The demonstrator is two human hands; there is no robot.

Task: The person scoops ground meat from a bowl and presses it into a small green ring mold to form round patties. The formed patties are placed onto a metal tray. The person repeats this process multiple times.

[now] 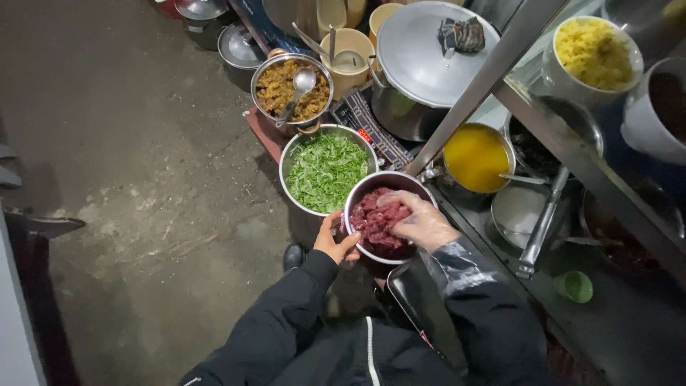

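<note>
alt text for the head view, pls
A left hand steadies a round metal bowl of raw red meat slices while the right hand, in a clear plastic glove, reaches into it. Beside it sit a metal bowl of chopped greens and a pot of yellow liquid.

Dark red meat [379,218] in silver bowl [357,196], green chopped leaves [327,170], yellow broth [476,157], black sleeves [293,307]

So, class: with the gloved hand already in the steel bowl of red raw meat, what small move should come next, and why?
Probably closing the fingers to pinch up some slices: the right hand in a clear plastic glove rests on the red raw meat, while the bare left hand steadies the round steel bowl by its rim.
</note>
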